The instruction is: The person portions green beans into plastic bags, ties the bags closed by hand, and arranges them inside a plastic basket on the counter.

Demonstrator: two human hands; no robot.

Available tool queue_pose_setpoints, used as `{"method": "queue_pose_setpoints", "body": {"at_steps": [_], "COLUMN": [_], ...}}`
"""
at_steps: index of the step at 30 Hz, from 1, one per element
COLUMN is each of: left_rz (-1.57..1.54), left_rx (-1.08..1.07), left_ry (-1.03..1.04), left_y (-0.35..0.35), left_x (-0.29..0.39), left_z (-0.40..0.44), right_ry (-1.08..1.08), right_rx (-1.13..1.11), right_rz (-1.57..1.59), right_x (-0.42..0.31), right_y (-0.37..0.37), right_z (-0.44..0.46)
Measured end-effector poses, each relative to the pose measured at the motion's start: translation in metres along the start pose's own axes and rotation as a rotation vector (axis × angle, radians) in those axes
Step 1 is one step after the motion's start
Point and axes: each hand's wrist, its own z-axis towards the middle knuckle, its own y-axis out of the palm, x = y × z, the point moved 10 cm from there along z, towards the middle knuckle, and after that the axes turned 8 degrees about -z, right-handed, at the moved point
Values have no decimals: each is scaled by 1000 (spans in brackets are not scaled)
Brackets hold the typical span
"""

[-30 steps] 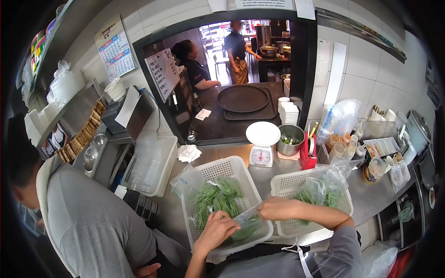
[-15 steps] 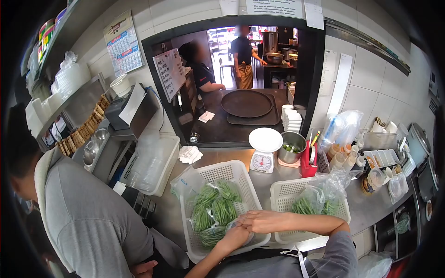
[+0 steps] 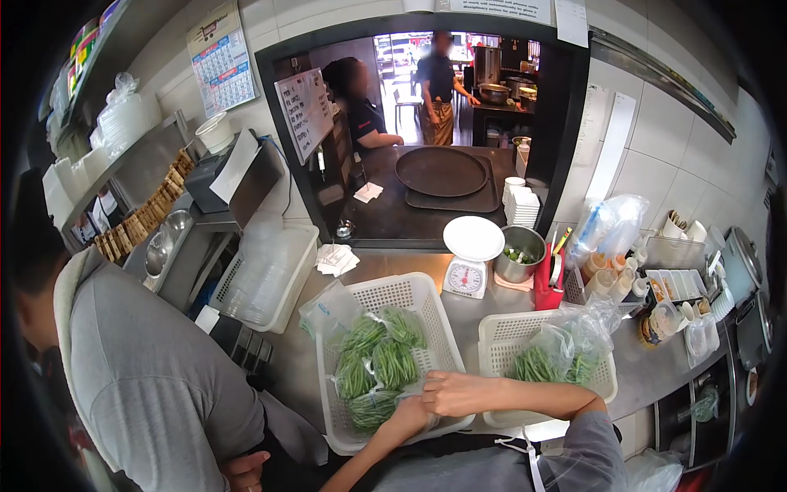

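Your left hand (image 3: 415, 416) and right hand (image 3: 451, 394) meet at lower centre, fingers (image 3: 431, 400) curled, their hold hidden; beside them, slim green beans (image 3: 395, 369) fill clear bags (image 3: 373, 412). A top-edge notice (image 3: 497, 8) reads "disciplinary".

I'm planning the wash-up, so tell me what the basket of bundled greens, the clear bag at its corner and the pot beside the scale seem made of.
Basket: probably plastic, matte white; its walls look moulded, with regular holes.
Clear bag: likely thin plastic film, glossy; it is see-through and creased.
Pot: apparently metal, perhaps stainless steel; grey with a soft sheen.
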Motion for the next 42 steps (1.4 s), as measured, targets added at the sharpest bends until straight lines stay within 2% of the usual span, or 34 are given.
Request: {"method": "queue_pose_setpoints", "body": {"at_steps": [2, 5, 8, 11, 14, 16, 19, 21, 22, 25, 27, 29, 30, 31, 32, 35, 37, 40, 41, 42], "left_rz": [18, 100, 157, 512, 414, 21, -470, -776, -802, -838, -815, -667, -596, -739, -735, -736, -747, -893, -938, -984], "left_rx": [-41, 56, -48, 209, 328, 295, 242, 205, 202, 187, 169, 123, 96, 50, 64, 87, 71, 0, 9, 17], "left_ry": [-71, -254, -445, -159, -279, -286, -312, -348, -344, -331, -313, -164, -91, -128, -114, -80, -61, -310, -319, -328], "left_y": [-16, -78, -108, -142, -129, -103, -88, -76, -76, -83, -87, -86, -85, -79, -78, -74, -72, -83, -86, -88], "left_x": [15, 46, 60, 99, 70, 46, 37, 41, 45, 57, 62, 69, 74, 72, 72, 71, 71, 79, 80, 80], "left_z": [1, -10, -24, -20, -35, -46, -41, -38, -36, -32, -30, -23, -20, -19, -17, -13, -9, -10, -11, -12], "right_ry": [28, 80, 116, 141, 121, 109, 69, 73, 72, 96, 17, -103, -104, -104, -105, 156, 106, 44, 23, 48], "right_rx": [-32, -137, -158, -189, -160, -120, 128, 77, 52, -340, -380, -508, -440, -372, -304, -548, -521, -389, -332, -411], "right_rz": [22, 39, 26, 17, 14, 5, 178, 290, 347, 531, 515, 479, 509, 540, 571, 682, 673, 598, 561, 479], "right_x": [8, 18, 21, 23, 20, 17, 14, 7, 2, -14, -27, -37, -37, -39, -39, -21, -22, -17, -15, -13], "right_y": [-7, -14, -17, -21, -27, -24, -61, -54, -49, 17, 71, 81, 90, 109, 117, 74, 77, 54, 41, 42], "right_z": [-1, -10, -15, -19, -21, -24, -9, 2, 7, 11, 8, 8, 9, 6, 5, 10, 9, 10, 12, 11]}}
